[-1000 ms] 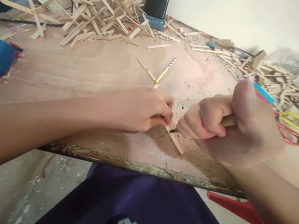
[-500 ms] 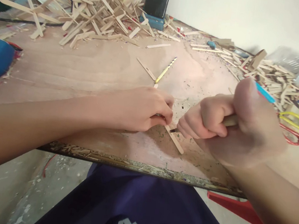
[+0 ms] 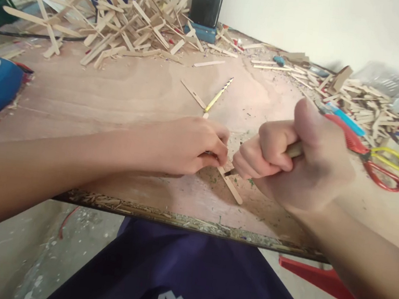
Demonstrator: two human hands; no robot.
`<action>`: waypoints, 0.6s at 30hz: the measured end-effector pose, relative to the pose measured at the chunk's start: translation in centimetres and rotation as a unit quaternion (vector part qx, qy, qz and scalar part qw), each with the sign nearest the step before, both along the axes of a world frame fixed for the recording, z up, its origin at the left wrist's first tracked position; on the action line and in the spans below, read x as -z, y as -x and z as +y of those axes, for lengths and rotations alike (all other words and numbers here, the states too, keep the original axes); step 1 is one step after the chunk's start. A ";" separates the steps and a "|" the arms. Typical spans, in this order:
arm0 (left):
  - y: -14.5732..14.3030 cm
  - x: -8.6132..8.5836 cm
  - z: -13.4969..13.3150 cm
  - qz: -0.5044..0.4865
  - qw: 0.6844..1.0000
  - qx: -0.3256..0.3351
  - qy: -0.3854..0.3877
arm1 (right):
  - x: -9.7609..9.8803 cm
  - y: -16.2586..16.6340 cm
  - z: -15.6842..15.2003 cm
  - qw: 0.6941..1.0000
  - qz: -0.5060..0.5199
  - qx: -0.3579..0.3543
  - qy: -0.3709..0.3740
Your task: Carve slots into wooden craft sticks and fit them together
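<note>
View from above a cluttered wooden desk (image 3: 119, 91), near its front edge. The left hand (image 3: 189, 146) lies knuckles up, its grip pressed together with curled fingertips pinning one end of a flat wooden stick (image 3: 231, 188) to the desk. The stick lies flat, angled toward the person, between the two hands. The right hand (image 3: 292, 161) is a tight fist, thumb up, its grip clenched around a tan-handled tool (image 3: 294, 150). The tool's dark tip seems to touch the stick, though the view is too small to be sure. Red and yellow scissors (image 3: 375, 164) lie just right of the fist. A yellow pencil (image 3: 217, 96) lies beyond the hands, with a pile of sticks (image 3: 121, 18) farther back left.
</note>
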State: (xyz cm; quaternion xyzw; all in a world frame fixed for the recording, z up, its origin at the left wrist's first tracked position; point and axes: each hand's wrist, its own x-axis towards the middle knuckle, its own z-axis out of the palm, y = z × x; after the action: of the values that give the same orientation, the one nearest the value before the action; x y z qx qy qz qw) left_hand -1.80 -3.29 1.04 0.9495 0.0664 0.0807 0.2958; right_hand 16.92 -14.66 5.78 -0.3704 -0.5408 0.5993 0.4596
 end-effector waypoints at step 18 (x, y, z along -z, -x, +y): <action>0.3 -0.2 -0.1 -0.009 1.000 0.018 -0.005 | -2.6 -2.3 0.2 0.959 -0.278 0.051 -0.029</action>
State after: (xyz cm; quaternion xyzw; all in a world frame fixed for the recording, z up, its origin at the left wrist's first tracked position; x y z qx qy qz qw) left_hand -2.09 -3.36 1.21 0.9512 0.0468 0.0839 0.2931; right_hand 19.18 -14.44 8.36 -0.5358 -0.6448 0.4329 0.3315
